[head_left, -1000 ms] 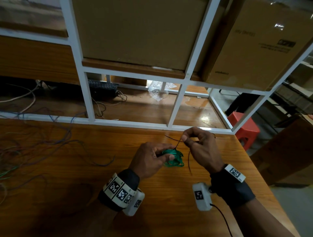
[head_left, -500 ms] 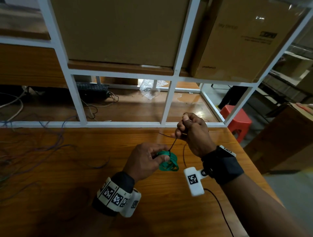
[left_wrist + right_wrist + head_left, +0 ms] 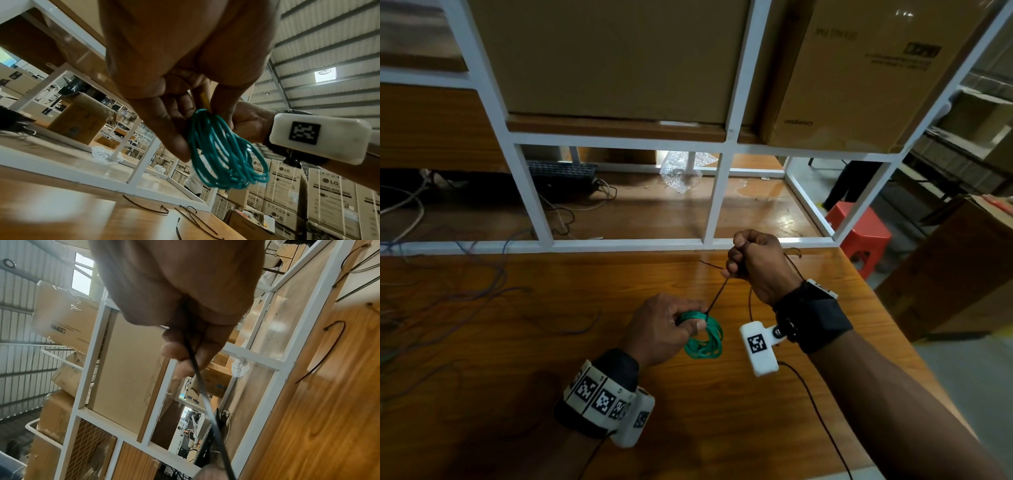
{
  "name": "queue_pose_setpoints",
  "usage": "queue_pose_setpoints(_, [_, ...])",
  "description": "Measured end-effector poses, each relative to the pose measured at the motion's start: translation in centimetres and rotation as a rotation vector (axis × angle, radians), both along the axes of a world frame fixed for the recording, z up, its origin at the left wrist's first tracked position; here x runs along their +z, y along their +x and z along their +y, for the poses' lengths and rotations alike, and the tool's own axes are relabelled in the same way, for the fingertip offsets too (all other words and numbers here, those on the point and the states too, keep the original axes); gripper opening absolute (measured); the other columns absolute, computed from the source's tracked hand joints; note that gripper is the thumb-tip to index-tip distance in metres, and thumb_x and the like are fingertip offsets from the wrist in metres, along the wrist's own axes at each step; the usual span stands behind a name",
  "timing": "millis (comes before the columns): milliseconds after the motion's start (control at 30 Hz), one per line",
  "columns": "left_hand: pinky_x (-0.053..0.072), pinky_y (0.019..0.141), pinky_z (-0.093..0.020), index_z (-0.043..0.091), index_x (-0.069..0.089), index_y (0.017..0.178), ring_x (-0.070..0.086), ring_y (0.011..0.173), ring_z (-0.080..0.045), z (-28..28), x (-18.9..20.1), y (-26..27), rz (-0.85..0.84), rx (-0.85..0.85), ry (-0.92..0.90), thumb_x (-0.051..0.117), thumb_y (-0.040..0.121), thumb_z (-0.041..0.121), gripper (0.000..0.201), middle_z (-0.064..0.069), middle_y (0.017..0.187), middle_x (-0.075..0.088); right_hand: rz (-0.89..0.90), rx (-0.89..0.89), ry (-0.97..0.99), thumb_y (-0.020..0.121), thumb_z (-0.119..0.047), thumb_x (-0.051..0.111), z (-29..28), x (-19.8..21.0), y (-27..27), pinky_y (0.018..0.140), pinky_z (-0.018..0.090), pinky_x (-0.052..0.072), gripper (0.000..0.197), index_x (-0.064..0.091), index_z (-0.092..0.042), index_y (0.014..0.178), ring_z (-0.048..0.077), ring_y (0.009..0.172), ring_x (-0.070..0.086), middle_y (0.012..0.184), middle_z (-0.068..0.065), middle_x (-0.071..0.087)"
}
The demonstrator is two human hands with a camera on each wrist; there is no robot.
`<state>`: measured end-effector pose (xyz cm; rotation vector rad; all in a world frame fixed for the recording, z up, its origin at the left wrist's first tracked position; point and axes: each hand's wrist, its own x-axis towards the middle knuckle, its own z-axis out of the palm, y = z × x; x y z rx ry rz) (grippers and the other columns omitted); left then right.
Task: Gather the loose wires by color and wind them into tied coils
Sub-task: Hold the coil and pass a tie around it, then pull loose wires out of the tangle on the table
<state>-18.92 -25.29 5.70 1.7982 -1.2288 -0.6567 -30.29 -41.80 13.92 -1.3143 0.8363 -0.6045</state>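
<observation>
A small coil of green wire hangs just above the wooden tabletop, a little below the centre of the head view. The person's left hand pinches the coil's upper left edge between thumb and fingers; the left wrist view shows many green loops bunched under that grip.

A thin black tie rises from the top of the coil, up and to the right, into the right hand, which is closed in a fist around it. In the right wrist view the black strand runs out taut from between the curled fingers. A second length of the tie hangs loosely below the right wrist.

Judging from this, the green wires are already wound and the step in hand is cinching the tie around the coil. The next move probably calls for a firm pull away from the coil while the left hand keeps the loops bunched, so that none slips out.

Further out, more black ties lie on the tabletop. At the left edge of the head view, loose purple and blue wires sprawl unsorted. A white metal shelf frame holding cardboard boxes fills the upper half, and a red stool stands at the right.
</observation>
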Motion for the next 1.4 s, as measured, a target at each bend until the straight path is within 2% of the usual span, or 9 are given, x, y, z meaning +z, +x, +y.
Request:
queue_pose_setpoints(233, [0.062, 0.075, -0.034, 0.032, 0.075, 0.107, 0.07, 0.089, -0.004, -0.7, -0.5, 0.1, 0.047, -0.027, 0.07, 0.069, 0.082, 0.04, 0.026, 0.012, 0.104, 0.075, 0.057, 0.003, 0.0, 0.093, 0.012, 0.029, -0.8, -0.8, 0.5, 0.058, 0.037, 0.059, 0.031, 0.051, -0.009, 0.09, 0.02, 0.05, 0.052, 0.062, 0.004, 0.046])
queue_pose_setpoints(367, [0.06, 0.067, -0.032, 0.019, 0.074, 0.1, 0.072, 0.083, -0.018, -0.5, -0.9, -0.6, 0.45, 0.092, 0.048, 0.071, 0.091, 0.013, 0.012, -0.008, 0.098, 0.076, 0.022, 0.1, 0.048, 0.104, -0.002, 0.051, -2.3, -1.5, -0.9, 0.073, 0.04, 0.063, 0.014, 0.061, -0.008, 0.097, 0.026, 0.076, 0.072, 0.08, 0.013, 0.069])
queue_pose_setpoints(500, [0.058, 0.066, -0.031, 0.016, 0.072, 0.106, 0.073, 0.092, -0.023, 0.2, -1.7, -0.5, 0.766, 0.386, -0.075, 0.071, 0.091, 0.018, 0.015, -0.008, 0.095, 0.076, 0.203, 0.252, 0.006, 0.099, -0.037, 0.066, -2.0, -3.0, -2.8, 0.088, 0.043, 0.061, 0.028, 0.07, -0.014, 0.115, 0.02, 0.1, 0.074, 0.108, 0.005, 0.078])
queue_pose_setpoints(600, [0.056, 0.065, -0.028, 0.017, 0.072, 0.107, 0.072, 0.096, -0.021, -0.1, -2.1, -0.4, 0.86, 0.49, -0.112, 0.071, 0.091, 0.022, 0.017, -0.005, 0.099, 0.076, 0.236, 0.404, 0.037, 0.092, -0.046, 0.07, 1.3, -6.3, -3.1, 0.092, 0.048, 0.062, 0.038, 0.071, -0.023, 0.122, 0.015, 0.108, 0.072, 0.116, -0.002, 0.076])
queue_pose_setpoints(833, [0.056, 0.075, -0.032, 0.026, 0.07, 0.11, 0.07, 0.095, -0.018, 1.4, -2.7, -0.2, 0.748, 0.685, -0.122, 0.072, 0.09, 0.03, 0.02, -0.001, 0.104, 0.074, 0.159, 0.417, 0.163, 0.097, -0.022, 0.071, 3.1, -10.4, 1.0, 0.093, 0.044, 0.059, 0.026, 0.072, -0.008, 0.118, 0.029, 0.104, 0.075, 0.11, 0.011, 0.078])
queue_pose_setpoints(1033, [0.058, 0.077, -0.039, 0.025, 0.069, 0.112, 0.069, 0.089, -0.018, 9.0, -3.3, 3.0, 0.632, 0.764, -0.12, 0.071, 0.091, 0.03, 0.022, 0.001, 0.102, 0.074, 0.294, 0.375, 0.109, 0.098, -0.025, 0.07, -1.0, -13.4, 9.2, 0.072, 0.033, 0.066, 0.027, 0.07, -0.004, 0.114, 0.029, 0.092, 0.078, 0.102, 0.017, 0.079])
queue_pose_setpoints(1233, [0.056, 0.071, -0.035, 0.022, 0.073, 0.104, 0.067, 0.081, -0.018, 15.9, -3.4, 9.9, 0.583, 0.798, -0.093, 0.068, 0.094, 0.028, 0.012, -0.001, 0.097, 0.071, 0.469, 0.373, 0.003, 0.093, -0.028, 0.075, -1.3, -16.3, 17.2, 0.088, 0.048, 0.063, 0.032, 0.071, -0.008, 0.119, 0.026, 0.088, 0.079, 0.1, 0.012, 0.079])
queue_pose_setpoints(1333, [0.055, 0.068, -0.033, 0.02, 0.074, 0.097, 0.066, 0.078, -0.018, 18.4, -3.9, 13.8, 0.576, 0.826, -0.072, 0.068, 0.094, 0.022, 0.007, -0.008, 0.098, 0.072, 0.548, 0.323, -0.084, 0.092, -0.034, 0.076, -0.3, -17.2, 19.4, 0.061, 0.03, 0.062, 0.032, 0.07, -0.013, 0.116, 0.018, 0.078, 0.077, 0.102, 0.01, 0.077])
queue_pose_setpoints(1400, [0.054, 0.064, -0.031, 0.02, 0.075, 0.094, 0.066, 0.074, -0.017, 19.9, -4.2, 16.2, 0.549, 0.843, -0.065, 0.069, 0.093, 0.02, 0.006, -0.012, 0.096, 0.073, 0.637, 0.252, -0.162, 0.092, -0.044, 0.073, 0.6, -17.1, 20.2, 0.054, 0.03, 0.057, 0.041, 0.068, -0.013, 0.119, 0.021, 0.078, 0.074, 0.098, 0.009, 0.075])
